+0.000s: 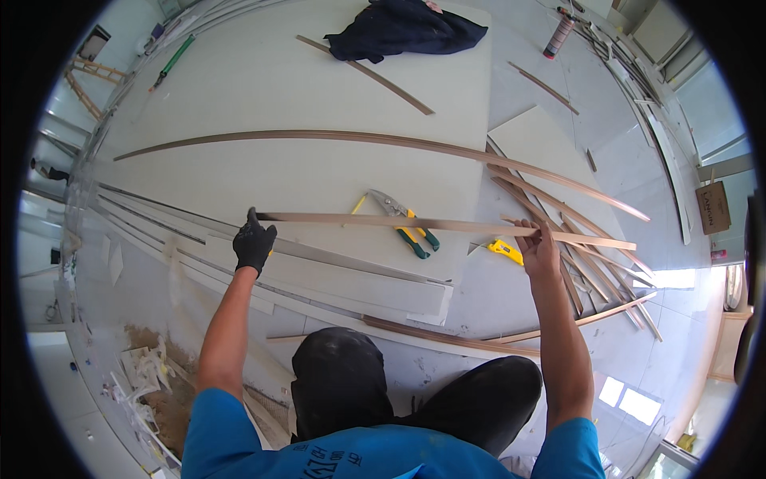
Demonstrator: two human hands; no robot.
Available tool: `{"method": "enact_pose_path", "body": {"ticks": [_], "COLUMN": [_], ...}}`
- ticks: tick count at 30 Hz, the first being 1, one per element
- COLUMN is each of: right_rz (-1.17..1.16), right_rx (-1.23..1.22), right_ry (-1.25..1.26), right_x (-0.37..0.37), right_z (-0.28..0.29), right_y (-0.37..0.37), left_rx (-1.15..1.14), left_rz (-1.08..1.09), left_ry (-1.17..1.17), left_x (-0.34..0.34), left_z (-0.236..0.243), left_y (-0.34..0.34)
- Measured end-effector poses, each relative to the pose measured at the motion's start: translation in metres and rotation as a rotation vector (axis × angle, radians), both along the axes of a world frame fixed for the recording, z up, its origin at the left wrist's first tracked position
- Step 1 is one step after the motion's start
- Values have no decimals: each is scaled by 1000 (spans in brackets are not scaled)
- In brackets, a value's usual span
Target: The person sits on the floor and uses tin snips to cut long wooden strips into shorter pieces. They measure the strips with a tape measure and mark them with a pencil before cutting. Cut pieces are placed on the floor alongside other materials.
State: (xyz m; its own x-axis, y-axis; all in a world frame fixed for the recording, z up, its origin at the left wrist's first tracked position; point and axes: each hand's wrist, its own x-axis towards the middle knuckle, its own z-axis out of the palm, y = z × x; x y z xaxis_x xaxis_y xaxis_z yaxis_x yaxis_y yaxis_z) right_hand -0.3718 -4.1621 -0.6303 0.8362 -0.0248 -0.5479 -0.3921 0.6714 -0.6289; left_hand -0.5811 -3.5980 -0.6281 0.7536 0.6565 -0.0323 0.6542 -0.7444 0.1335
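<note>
A thin brown trim strip (415, 223) stretches crosswise in front of me, held at two places. My left hand (254, 243), in a dark glove, closes on its left end. Bare, my right hand (539, 247) pinches the strip toward its right end, which sticks out beyond the fingers. Under the strip, tin snips (406, 223) with green and yellow handles lie on the pale board (319, 180). A yellow utility knife (505, 251) rests just left of my right hand. Farther off, a long brown strip (343, 136) runs across the board.
Several brown strips (590, 275) lie in a crossed pile at the right. A dark jacket (407, 30) and a short strip (375, 76) lie on the board's far part. A sealant tube (559, 37) stands at the far right. Scraps (148, 379) litter the floor at the near left.
</note>
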Motion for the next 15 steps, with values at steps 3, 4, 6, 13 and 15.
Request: {"method": "enact_pose_path", "body": {"ticks": [3,4,6,13,15], "right_rz": [-61,-81,-104,41,85], "right_rx": [-42,-62,-52,240,189], "right_ry": [-22,-37,-51,-114,-144], "right_x": [17,18,13,-71,-91], "right_z": [-1,-3,-14,-58,-64], "right_y": [25,32,59,195,227], "left_rx": [-17,-33,-64,199,235], "left_rz": [38,49,5,-585,-673], "left_ry": [-115,-123,-179,58,-282], "left_x": [13,18,29,58,55], "left_z": [5,8,20,0,-49], "left_y": [1,3,-5,-83,-68]}}
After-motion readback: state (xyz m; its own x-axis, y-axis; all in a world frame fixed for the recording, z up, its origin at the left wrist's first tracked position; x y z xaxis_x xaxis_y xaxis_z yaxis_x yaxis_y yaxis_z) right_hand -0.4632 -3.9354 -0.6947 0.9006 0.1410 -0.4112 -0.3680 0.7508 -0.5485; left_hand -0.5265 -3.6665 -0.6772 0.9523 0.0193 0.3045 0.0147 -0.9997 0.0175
